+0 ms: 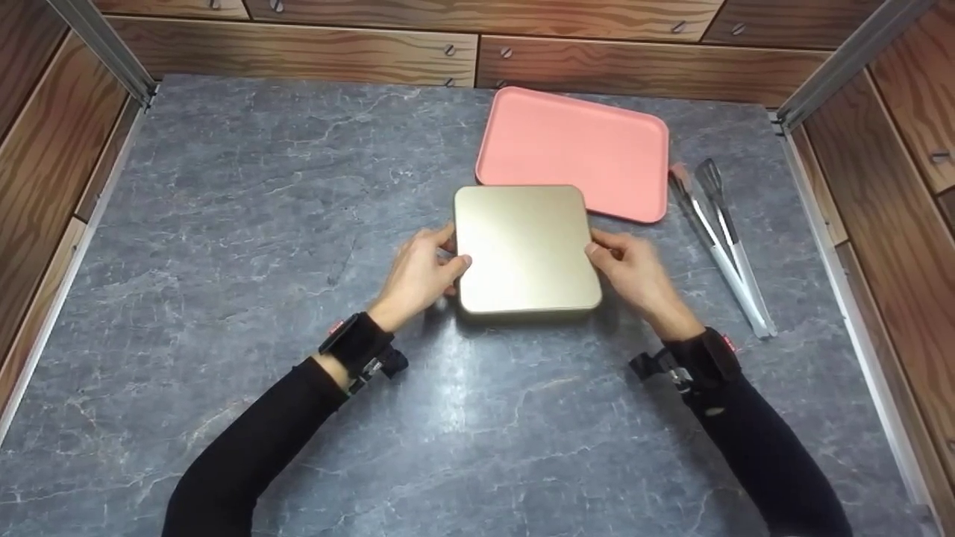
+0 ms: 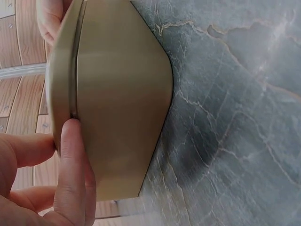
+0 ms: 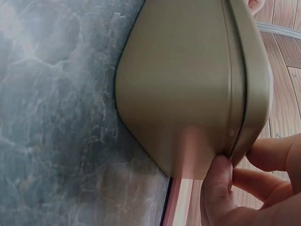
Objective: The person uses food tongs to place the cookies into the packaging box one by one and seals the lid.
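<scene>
A square gold metal tin [image 2: 120, 89] with rounded corners stands on the grey marbled table, its lid [image 1: 526, 242] facing up. In both wrist views a thin seam runs between the lid and the tin's body. On the left side, my left hand [image 1: 421, 272] pinches the lid's edge, thumb near the top and fingertips at the seam. From the opposite side my right hand [image 1: 634, 272] grips the lid the same way, with fingertips [image 3: 221, 167] at the seam. What the tin contains is hidden.
Behind the tin lies a pink rectangular tray [image 1: 578, 149], its front edge partly hidden by the tin. Metal tongs [image 1: 727, 253] with pale handles lie right of the tray. Wood-patterned panels [image 1: 358, 52] and metal rails border the table.
</scene>
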`<state>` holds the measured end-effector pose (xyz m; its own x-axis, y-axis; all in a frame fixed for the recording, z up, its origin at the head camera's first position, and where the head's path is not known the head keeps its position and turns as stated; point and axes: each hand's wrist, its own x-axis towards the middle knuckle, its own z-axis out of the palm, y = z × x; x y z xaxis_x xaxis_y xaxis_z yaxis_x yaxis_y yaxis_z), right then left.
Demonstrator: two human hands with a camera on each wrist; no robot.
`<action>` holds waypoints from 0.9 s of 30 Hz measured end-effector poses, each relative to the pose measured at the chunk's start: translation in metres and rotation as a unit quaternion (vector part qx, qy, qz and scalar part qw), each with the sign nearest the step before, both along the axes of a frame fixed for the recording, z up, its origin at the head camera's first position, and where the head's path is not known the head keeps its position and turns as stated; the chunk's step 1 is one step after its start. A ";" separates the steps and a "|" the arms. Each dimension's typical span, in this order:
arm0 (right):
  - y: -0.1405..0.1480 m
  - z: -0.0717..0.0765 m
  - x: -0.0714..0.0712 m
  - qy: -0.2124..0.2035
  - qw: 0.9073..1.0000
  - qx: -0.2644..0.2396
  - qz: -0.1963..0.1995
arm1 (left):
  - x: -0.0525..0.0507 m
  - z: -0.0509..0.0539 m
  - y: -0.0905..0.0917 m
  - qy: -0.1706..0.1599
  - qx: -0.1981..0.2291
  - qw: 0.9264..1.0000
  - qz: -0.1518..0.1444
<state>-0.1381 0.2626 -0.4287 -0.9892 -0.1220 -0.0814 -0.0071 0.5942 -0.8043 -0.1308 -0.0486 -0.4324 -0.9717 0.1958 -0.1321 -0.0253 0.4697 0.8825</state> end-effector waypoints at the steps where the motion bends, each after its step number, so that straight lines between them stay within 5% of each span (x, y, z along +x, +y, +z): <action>1: 0.000 -0.001 0.000 0.001 1.000 -0.002 0.002 | 0.000 0.000 0.000 -0.001 0.001 1.000 0.001; 27: 0.001 -0.003 -0.001 -0.007 1.000 0.014 0.003 | -0.003 -0.001 0.000 -0.033 -0.003 0.999 0.008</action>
